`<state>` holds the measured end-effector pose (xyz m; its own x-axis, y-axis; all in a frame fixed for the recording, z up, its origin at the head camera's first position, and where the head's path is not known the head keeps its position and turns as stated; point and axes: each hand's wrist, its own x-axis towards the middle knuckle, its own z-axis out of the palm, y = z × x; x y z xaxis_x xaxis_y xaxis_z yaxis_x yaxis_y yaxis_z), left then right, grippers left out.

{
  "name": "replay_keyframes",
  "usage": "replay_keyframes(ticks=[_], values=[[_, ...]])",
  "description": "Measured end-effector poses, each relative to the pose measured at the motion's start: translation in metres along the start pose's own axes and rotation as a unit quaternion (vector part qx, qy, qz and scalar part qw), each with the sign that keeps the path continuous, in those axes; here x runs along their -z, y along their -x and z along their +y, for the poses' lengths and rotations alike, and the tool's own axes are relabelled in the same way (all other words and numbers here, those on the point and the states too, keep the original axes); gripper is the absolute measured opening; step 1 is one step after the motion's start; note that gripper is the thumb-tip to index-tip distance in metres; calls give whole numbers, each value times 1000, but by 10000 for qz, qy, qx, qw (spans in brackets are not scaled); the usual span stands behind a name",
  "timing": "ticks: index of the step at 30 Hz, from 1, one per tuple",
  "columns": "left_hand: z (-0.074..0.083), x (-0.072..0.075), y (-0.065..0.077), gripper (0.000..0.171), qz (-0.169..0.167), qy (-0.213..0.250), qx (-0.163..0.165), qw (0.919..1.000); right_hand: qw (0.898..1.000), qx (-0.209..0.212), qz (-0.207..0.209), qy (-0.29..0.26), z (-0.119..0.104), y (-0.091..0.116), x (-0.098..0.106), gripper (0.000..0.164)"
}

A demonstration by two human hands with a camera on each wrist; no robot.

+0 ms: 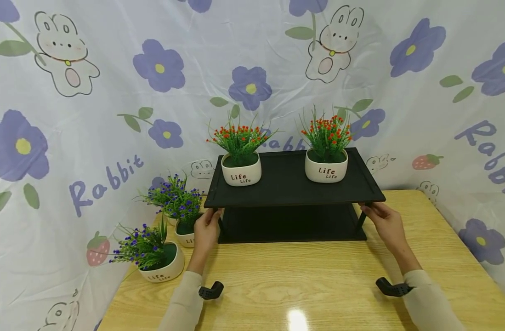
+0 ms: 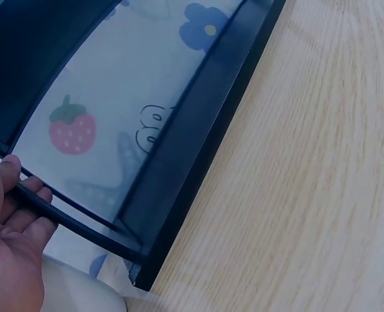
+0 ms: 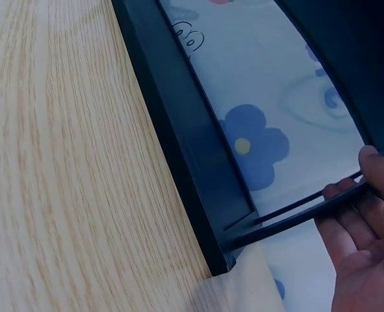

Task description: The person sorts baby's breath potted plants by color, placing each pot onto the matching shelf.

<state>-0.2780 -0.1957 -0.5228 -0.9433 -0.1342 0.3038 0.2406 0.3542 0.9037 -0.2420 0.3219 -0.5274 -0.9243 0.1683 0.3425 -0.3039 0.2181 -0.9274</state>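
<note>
Shelf (image 1: 283,177) = black 2-tier unit, mid-table (image 1: 297,276), lower tier looks seated on the wood. L hand (image 1: 207,227) grips L post (image 2: 81,229), R hand (image 1: 386,223) grips R post (image 3: 276,226), both w/ fingers curled round, just under top tier. Prob held at both ends so it stays level & load is shared; posts = easiest grab, and keep fingers clear of the pots on top.

Red pots (image 1: 241,170) sit upright, one near each end of top tier, prob for balance. Purple pots (image 1: 163,264) bunched on table by L arm, prob parked out of the way.

Views: head cam gives whole layout, but top tier edge partly covers fingertips. Wrist cams show thumb + fingers on the posts, plus backdrop (image 1: 111,115) thru the gap btwn tiers, so back is unwalled there; can't tell that from head.
</note>
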Motion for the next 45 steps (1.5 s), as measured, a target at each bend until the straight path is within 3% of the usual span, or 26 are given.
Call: replay_keyframes(ticks=[7, 15, 19, 28, 37, 45], values=[[4, 5, 1, 34, -20, -160, 183, 9997, 9989, -77, 170, 423, -1, -2, -5, 45], [12, 21, 16, 43, -188, -240, 395, 9988, 9980, -55, 266, 569, -4, 0, -7, 45], [14, 32, 27, 38, -224, -215, 262, 9992, 9970, 18, 410, 657, -3, 0, -9, 42], [12, 57, 49, 31, -275, 355, 27, 9990, 9963, 65, 606, 610, -3, -1, -12, 39], [5, 86, 73, 29, 37, 260, 50, 9996, 9962, -39, 578, 649, -1, 0, -13, 38], [7, 113, 95, 28, -207, 27, 172, 9996, 9966, -36, 555, 612, -1, 0, -12, 39]])
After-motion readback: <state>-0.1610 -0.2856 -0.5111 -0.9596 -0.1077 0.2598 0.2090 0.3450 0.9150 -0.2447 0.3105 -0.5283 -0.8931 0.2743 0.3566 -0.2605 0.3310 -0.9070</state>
